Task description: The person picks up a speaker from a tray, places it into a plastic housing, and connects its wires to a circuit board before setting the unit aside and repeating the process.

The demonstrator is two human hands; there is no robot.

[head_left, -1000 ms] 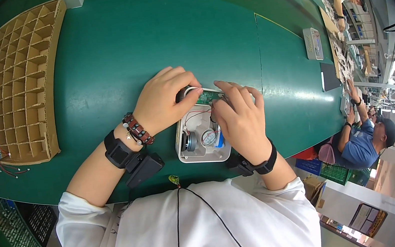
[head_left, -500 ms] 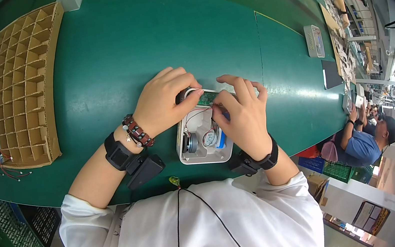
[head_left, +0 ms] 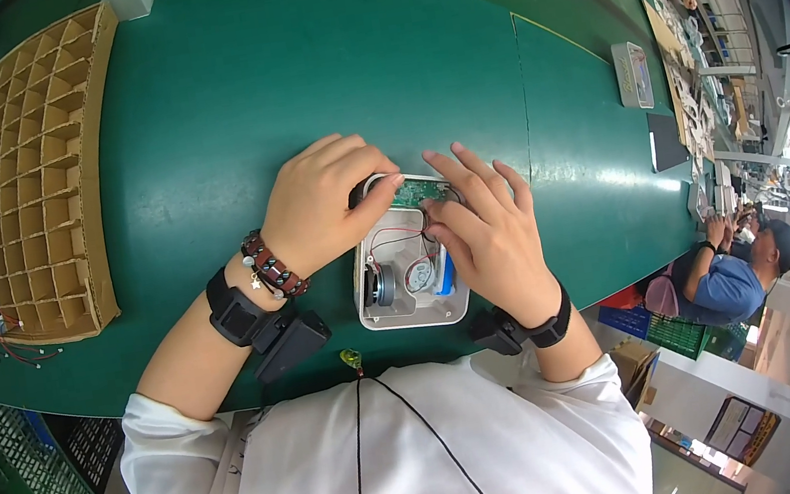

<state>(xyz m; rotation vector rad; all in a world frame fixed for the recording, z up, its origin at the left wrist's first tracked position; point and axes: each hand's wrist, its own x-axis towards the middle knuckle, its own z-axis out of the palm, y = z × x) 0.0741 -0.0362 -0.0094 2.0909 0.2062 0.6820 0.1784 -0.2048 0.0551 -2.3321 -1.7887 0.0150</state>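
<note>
A light grey plastic housing (head_left: 418, 321) lies open on the table in front of me. In it are a round black speaker (head_left: 380, 284), a round silver part (head_left: 418, 275) and a blue block (head_left: 448, 276). Against its far end stands a white-edged cover carrying a green circuit board (head_left: 420, 192). My left hand (head_left: 327, 191) grips that cover at its left end, thumb on the near edge. My right hand (head_left: 492, 233) pinches thin red and black wires (head_left: 425, 225) beside the board, its outer fingers stretched out. The wire ends are hidden by the fingertips.
A divided cardboard box (head_left: 23, 188) stands at the left, several cells filled with wired parts. A small grey case (head_left: 632, 75) and a dark flat sheet (head_left: 667, 141) lie at the right. Green crates (head_left: 24, 481) sit below the table. Two people work farther right.
My right hand's outer fingers have straightened and moved slightly left, and more of the circuit board and wires shows. My left hand keeps its hold on the cover.
</note>
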